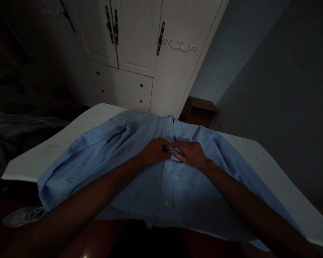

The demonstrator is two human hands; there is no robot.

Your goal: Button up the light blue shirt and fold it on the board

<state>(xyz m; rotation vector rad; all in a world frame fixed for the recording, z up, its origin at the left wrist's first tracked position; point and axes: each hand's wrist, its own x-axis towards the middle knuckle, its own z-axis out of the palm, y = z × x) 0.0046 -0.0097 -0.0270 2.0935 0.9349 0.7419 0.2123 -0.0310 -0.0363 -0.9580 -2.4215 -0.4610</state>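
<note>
Light blue fabric, in the form of a long-sleeved shirt, lies front side up across a white table, its collar end toward the far edge and its hem overhanging the near edge. The button strip runs roughly down the middle of the garment; two pale buttons show above the hands, and two show below, the lowest button lying near the hem. The left hand and the right hand meet at the button strip, at about chest level of the shirt. The fingers of both hands are bent and grasp a raised fold of the strip between them, fingertips almost touching; whether a button lies within this grip cannot be told. A narrow dark gap in the shirt front is noted just above the right hand. The sleeve on the left lies bent, its cuff past the near table edge; the sleeve on the right slants toward the near edge, partly covered by the right forearm. Beyond the table stands a white wardrobe with dark handles, round drawer knobs and a raised scroll ornament. A brown wooden cabinet stands beside it, near the wall. Grey cloth lies left of the table; a light-coloured shoe is below. Lighting is dim.
</note>
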